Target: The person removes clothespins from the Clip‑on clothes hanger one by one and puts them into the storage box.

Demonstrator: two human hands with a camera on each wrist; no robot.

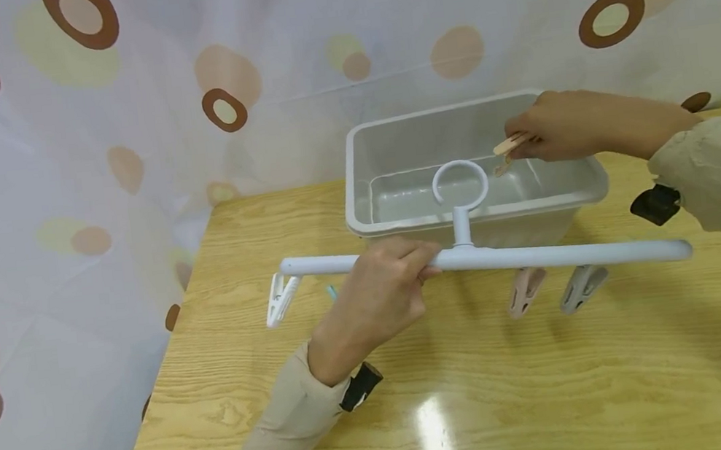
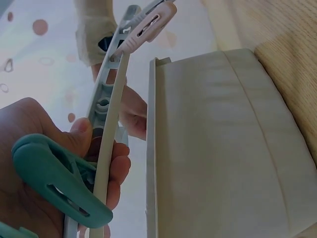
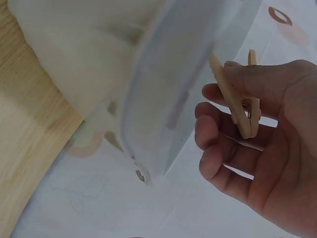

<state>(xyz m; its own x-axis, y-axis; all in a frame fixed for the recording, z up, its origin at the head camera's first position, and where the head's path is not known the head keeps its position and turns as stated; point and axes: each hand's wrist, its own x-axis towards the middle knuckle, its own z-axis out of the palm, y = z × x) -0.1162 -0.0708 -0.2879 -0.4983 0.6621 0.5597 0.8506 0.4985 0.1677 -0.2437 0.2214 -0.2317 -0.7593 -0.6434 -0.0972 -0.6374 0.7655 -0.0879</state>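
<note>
A pale blue-white clip hanger (image 1: 561, 255) with a round hook is held level by my left hand (image 1: 377, 293), its fingers wrapped round the bar left of the hook. A white clip (image 1: 281, 301) hangs at the bar's left end; a pinkish clip (image 1: 527, 290) and a grey clip (image 1: 582, 288) hang right of the hook. In the left wrist view a teal clip (image 2: 59, 181) sits beside that hand. Over the right part of a grey plastic bin (image 1: 351, 182), my right hand (image 1: 564, 126) pinches a peach-coloured clothespin (image 3: 230, 96) between thumb and fingers.
The bin stands at the back of a wooden table (image 1: 241, 340), and the hanger's hook overlaps its front rim in the head view. Behind the table hangs a white curtain (image 1: 298, 136) with brown and peach ovals.
</note>
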